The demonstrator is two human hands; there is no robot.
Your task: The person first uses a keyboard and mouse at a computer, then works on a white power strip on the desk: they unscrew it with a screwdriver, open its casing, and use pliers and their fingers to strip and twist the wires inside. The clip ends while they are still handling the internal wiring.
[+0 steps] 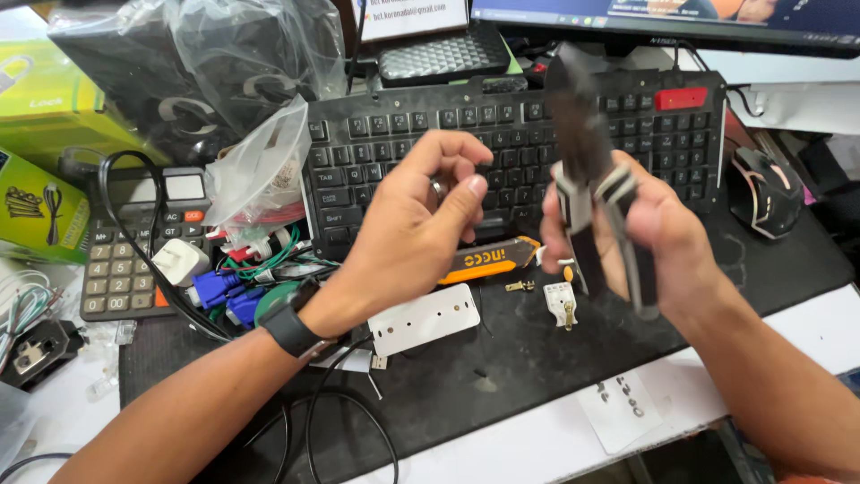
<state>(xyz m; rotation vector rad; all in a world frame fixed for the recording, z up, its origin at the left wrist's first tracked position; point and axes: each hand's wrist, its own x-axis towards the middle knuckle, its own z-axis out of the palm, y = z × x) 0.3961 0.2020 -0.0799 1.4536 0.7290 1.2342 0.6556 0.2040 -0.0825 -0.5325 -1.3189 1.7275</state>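
My right hand (658, 237) grips a pair of pliers (587, 161) with black and white handles, jaws pointing up over the black keyboard (394, 143). My left hand (421, 224), with a black watch on its wrist, hovers beside it with thumb and forefinger pinched on a tiny part too small to tell. Below the hands on the black desk mat (502, 358) lie a white plastic plate (425, 318), a small white plug piece (562, 302), a brass pin (518, 287) and an orange utility knife (488, 262).
A calculator (121, 264), white adapter (179, 260), blue connectors (219, 291) and loose black cables sit at left. Plastic bags (206, 63) and green boxes (45, 99) crowd the back left. A mouse (766, 193) lies at right, a monitor (681, 18) behind.
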